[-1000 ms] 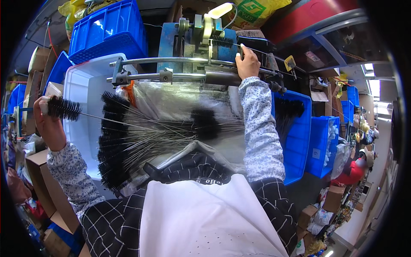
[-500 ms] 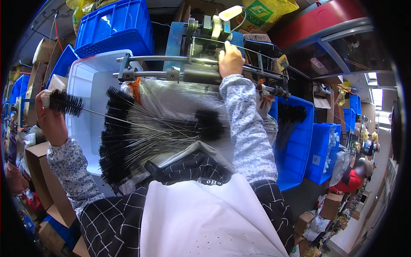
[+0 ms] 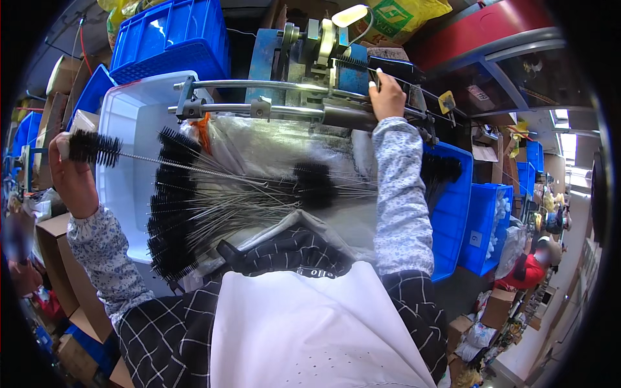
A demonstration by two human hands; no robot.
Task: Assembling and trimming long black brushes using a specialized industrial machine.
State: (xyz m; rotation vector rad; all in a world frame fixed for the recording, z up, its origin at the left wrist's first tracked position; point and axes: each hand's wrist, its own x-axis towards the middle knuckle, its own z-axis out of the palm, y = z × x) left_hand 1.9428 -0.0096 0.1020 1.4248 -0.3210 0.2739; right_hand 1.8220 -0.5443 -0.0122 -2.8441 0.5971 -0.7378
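Note:
My left hand [image 3: 74, 178] is raised at the left, pinching the white-tipped bristle end of a black bottle brush [image 3: 96, 149]. This brush's twisted wire stem slants to the right above a pile of similar bottle brushes [image 3: 174, 223] in front of me. At the machine [image 3: 304, 64], my right hand [image 3: 389, 97] has its fingers bent around the wire end of another black brush [image 3: 352, 62]; the exact grip is partly hidden. Below that hand, a dark cylindrical slide [image 3: 349, 116] sits on the metal rails [image 3: 226, 85].
A white tub [image 3: 129, 107] stands under the left end of the rails, with a blue crate [image 3: 171, 42] behind it. To the right are a blue bin [image 3: 449, 223] holding black brushes and a smaller blue bin [image 3: 482, 220] of white pieces. A person in red [image 3: 527, 268] is farther right.
My right hand and the dark slide have moved right along the rails. A black brush now shows beside the machine head. My left hand has barely shifted, still holding its brush.

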